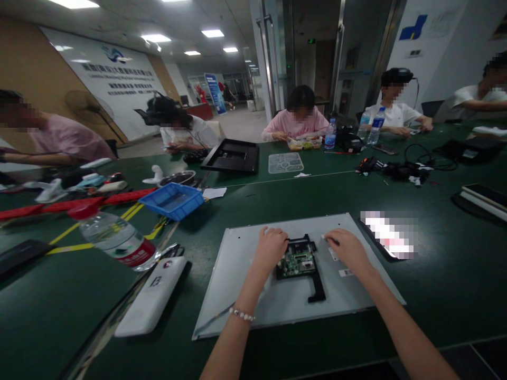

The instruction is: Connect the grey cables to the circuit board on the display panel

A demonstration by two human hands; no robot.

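A flat grey-white panel [233, 269] lies on the table before me. On it rests a black plastic frame [317, 287] around a green circuit board [293, 265]. My left hand [271, 247] is closed at the frame's upper left corner, with its fingertips on the black edge. To the right of the frame, my right hand [348, 250] is held in a pinch over the panel. A small dark bit shows at its fingertips, too small to name. White labels [346, 273] on the panel are partly covered by this hand.
A lit phone [386, 235] lies right of the panel. On the left are a white power bank [152, 295], a tilted water bottle [119, 240] and a blue tray [173, 201]. Behind stand a black monitor shell [232, 157] and a clear lid [285, 162]. Several people sit around the table.
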